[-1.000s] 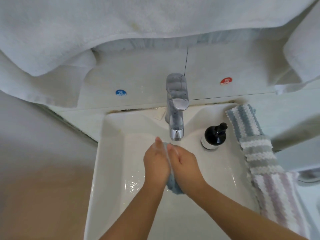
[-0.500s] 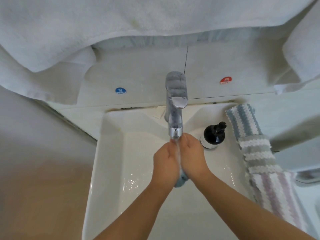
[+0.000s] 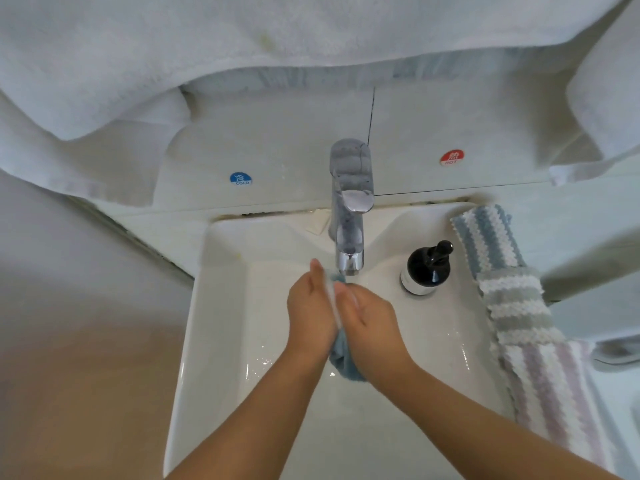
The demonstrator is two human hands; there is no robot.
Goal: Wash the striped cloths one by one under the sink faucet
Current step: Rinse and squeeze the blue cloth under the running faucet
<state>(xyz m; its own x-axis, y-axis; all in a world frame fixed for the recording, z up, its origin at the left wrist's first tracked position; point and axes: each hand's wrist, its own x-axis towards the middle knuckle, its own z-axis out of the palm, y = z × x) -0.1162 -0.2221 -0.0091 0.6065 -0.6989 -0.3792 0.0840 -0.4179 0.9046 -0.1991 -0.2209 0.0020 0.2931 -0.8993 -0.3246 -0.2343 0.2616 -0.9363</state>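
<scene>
- Striped cloth (image 3: pixel 344 362), blue, sandwiched between the two palms just below and in front of the faucet (image 3: pixel 350 216) spout; a small tip shows at the fingertips, a longer tail hangs out below the wrists.
- Left hand (image 3: pixel 311 306) and right hand (image 3: pixel 369 318) pressed flat together, fingers straight and pointing toward the faucet, the cloth clamped between them. Reads as a palm-to-palm rubbing hold, which would work the fabric against itself.
- Hands sit right at the faucet outlet, presumably so any stream lands on the cloth; whether water is running cannot be told, though droplets glint on the sink (image 3: pixel 221 341) floor in front of the faucet.
- Three more striped cloths wait on the sink edge to the right of the faucet: blue-and-white one (image 3: pixel 485 240) level with the faucet base, grey-and-white one (image 3: pixel 516 306) nearer the person, lilac-and-white one (image 3: pixel 554 393) nearest. Laid out in a row, likely a queue for washing one by one.
- Dark pump bottle (image 3: pixel 426 268) stands just right of the faucet spout, between it and the waiting cloths.
- White towels (image 3: pixel 207 46) hang above and behind the faucet; cold (image 3: pixel 241 178) and hot (image 3: pixel 452 157) stickers flank it on the wall.
</scene>
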